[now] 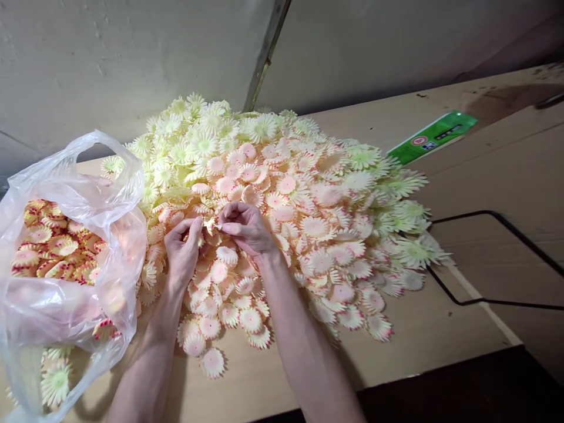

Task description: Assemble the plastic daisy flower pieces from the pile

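Note:
My left hand and my right hand meet over a large heap of artificial flower pieces. Between their fingertips is a small pale flower piece, pinched from both sides. Thumb and forefinger are pressed together on each hand, and the fingers partly hide the piece. Round discs with pink-tipped, scalloped edges lie in front of and beside the hands. Pale green, long-petalled flower pieces form the back and right side of the heap.
A clear plastic bag at the left holds flower pieces with red and orange edges. A green packet lies at the back right, near a bent black metal frame. Behind the table stands a grey wall.

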